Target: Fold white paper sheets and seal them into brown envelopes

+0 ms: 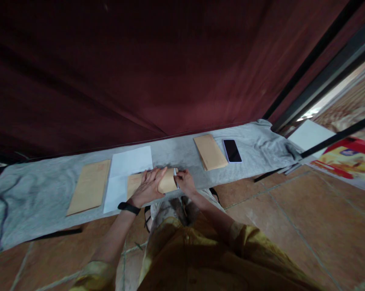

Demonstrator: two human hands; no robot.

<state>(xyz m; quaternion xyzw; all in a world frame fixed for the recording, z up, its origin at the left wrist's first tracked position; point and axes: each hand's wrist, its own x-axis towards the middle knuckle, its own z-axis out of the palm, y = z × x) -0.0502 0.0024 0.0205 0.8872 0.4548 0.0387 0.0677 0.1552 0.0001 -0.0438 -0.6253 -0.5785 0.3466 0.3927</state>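
Dark red cloth [170,81] hangs behind a grey-draped bench [175,147]. White paper [175,172] shows at the right end of the tan envelope [168,182] at the near edge, so it seems only partly inside; loose white sheets [130,161] and envelope piles left [88,186] and right [211,151] remain, contents hidden. Flat, oblong, faintly red-printed, it lies beneath the spread left hand [149,186]; the right hand [186,182] curls at that end, grip unclear.

Under the hands [149,187], the tan rectangular envelope [168,182] was smooth, matt paper; so was the flat white sheet [131,160] just left of them. The long grey covering [176,150] beneath was soft, rumpled cloth. Right of the hands, the dark-screened rectangular phone [232,151] looked smooth.
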